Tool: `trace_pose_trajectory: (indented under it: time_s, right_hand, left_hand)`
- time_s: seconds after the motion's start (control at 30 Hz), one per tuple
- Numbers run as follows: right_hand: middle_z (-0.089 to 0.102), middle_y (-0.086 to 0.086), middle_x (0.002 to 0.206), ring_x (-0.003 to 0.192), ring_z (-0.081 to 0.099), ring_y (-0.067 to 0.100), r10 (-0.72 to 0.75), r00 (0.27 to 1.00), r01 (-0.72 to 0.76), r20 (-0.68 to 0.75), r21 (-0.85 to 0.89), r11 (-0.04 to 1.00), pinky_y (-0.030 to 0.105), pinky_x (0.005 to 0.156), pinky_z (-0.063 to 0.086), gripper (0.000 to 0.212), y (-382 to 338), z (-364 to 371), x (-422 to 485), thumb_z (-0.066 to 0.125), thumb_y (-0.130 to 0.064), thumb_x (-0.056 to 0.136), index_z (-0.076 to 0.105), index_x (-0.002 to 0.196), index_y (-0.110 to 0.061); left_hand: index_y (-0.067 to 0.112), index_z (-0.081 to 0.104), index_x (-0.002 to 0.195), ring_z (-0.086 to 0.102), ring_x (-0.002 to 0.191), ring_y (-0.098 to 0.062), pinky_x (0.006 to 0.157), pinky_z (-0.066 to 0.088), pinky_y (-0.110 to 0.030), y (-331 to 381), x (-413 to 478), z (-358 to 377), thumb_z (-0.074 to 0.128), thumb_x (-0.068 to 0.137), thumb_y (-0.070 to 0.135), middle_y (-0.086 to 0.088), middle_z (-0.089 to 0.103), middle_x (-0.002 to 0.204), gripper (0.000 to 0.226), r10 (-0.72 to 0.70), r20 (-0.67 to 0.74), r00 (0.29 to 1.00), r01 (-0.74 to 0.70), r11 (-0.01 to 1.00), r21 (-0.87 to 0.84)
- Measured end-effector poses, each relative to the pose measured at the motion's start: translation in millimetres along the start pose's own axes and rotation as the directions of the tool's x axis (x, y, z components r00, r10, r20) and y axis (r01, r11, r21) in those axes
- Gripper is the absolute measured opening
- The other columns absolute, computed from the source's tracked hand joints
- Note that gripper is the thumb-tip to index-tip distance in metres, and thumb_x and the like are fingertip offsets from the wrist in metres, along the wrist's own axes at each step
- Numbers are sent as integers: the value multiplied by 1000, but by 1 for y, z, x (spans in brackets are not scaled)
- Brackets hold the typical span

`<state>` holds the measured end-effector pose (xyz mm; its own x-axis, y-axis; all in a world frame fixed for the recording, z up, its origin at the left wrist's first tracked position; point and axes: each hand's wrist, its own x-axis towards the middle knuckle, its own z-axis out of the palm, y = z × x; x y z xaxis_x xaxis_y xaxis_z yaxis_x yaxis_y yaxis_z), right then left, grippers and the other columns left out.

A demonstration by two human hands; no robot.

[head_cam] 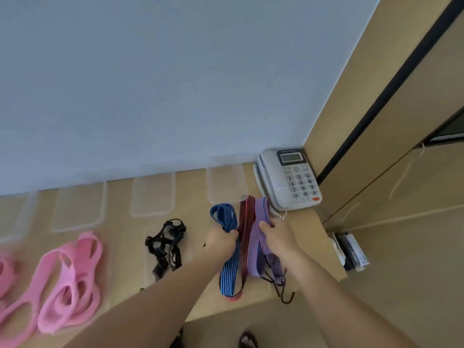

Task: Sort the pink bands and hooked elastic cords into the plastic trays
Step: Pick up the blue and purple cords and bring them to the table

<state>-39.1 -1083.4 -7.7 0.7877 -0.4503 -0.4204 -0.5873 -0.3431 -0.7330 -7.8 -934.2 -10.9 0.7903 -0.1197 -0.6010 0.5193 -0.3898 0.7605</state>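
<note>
Gripping the blue striped cord (229, 268) near its middle, we are curling the fingers of our left hand (221, 241) round it, while our right hand (277, 237) is clasping the purple cord (261, 214), thumb lying on top and the other fingers tucked out of sight beneath. A dark red striped cord (245, 222) is lying between those two, and we cannot tell whether either hand is touching it. All three are stretching across the right part of the wooden table (195, 270), their near ends hanging over its front edge, where dark hooks (287, 301) are dangling; which hook belongs to which cord is hard to make out. To the left a tangle of black cords (164, 244) is resting on the table, too knotted for us to count. Farther left the pink bands (71, 280) are lying in a loose heap, with more pink (3, 272) being cut off by the frame's edge. Clear plastic trays are sitting in a row along the wall: the rightmost tray (224, 183) just behind the striped cords, the second tray (152, 197) behind the black tangle, the third tray (79, 208) behind the pink heap, and the leftmost tray (15, 217) blurring out of frame. A grey telephone (288, 179) is standing in the corner beside the purple cord's far end.
</note>
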Motion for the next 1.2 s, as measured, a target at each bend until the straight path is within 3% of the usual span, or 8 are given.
trace_pose_trajectory:
  time_s: [0.17, 0.3, 0.47, 0.6, 0.67, 0.87, 1.0, 1.2]
  right_hand:
    - [58, 1, 61, 57, 54, 21, -65, 998, 65, -18, 3, 998, 22, 47, 37, 23, -1, -5, 23, 57, -20, 96, 65, 82, -4]
    - [65, 8, 80, 83, 62, 31, -62, 996, 69, 64, -109, 992, 31, 64, 36, 25, 3, -8, 29, 57, -29, 96, 65, 86, -7]
    - [67, 16, 111, 106, 60, 36, -69, 992, 95, 106, -259, 961, 38, 87, 49, 32, 6, -15, 19, 56, -29, 93, 62, 111, -3]
    - [59, 15, 122, 114, 53, 33, -231, 970, 237, 71, -460, 856, 42, 96, 46, 35, -12, -18, 2, 49, -27, 94, 54, 120, -4]
    - [54, 12, 129, 119, 49, 31, -352, 932, 339, 83, -542, 769, 41, 98, 44, 39, -24, -18, -7, 47, -28, 96, 52, 128, -7]
    - [57, 11, 116, 108, 54, 32, -449, 833, 553, 324, -490, 674, 41, 87, 48, 27, -61, 4, -30, 50, -28, 94, 58, 110, -8]
    - [53, 12, 128, 120, 50, 32, -488, 741, 668, 461, -438, 602, 45, 100, 44, 36, -92, 49, -67, 53, -28, 96, 55, 127, -9]
    - [57, 10, 120, 115, 53, 31, -535, 551, 829, 641, -344, 442, 39, 91, 46, 31, -133, 153, -179, 55, -33, 91, 61, 113, -11]
  left_hand:
    - [1, 58, 93, 58, 73, -28, 65, 44, -35, 2, 3, 14, 52, 92, 22, -17, 57, 81, 22, -56, -84, 995, 58, 998, 23]
    - [8, 56, 87, 54, 68, -24, 62, 41, -31, 7, 2, 24, 53, 93, 23, -14, 55, 79, 15, -125, -165, 978, 112, 990, -84]
    - [8, 54, 116, 57, 109, -34, 95, 49, -48, 13, -11, 29, 60, 76, 52, -14, 57, 114, 60, -124, -279, 952, 199, 944, 262]
    - [10, 39, 140, 52, 115, -32, 98, 47, -49, 17, -21, 13, 57, 86, 42, -12, 49, 122, 65, -19, -273, 962, 119, 928, 352]
    - [6, 43, 137, 59, 103, -30, 91, 52, -48, 15, -26, 3, 56, 90, 32, -11, 54, 114, 56, 28, -174, 984, 40, 927, 373]
    - [14, 39, 147, 32, 139, -29, 114, 31, -44, 11, -50, -51, 49, 96, 30, -8, 37, 151, 54, 225, -186, 956, -79, 814, 576]
    - [16, 48, 138, 38, 129, -29, 108, 34, -42, -11, -89, -116, 50, 93, 28, -9, 44, 143, 47, 252, -264, 931, -42, 792, 609]
    - [17, 45, 142, 38, 135, -29, 108, 35, -40, -109, -189, -233, 60, 90, 29, -9, 41, 146, 56, 151, -444, 883, 86, 879, 470]
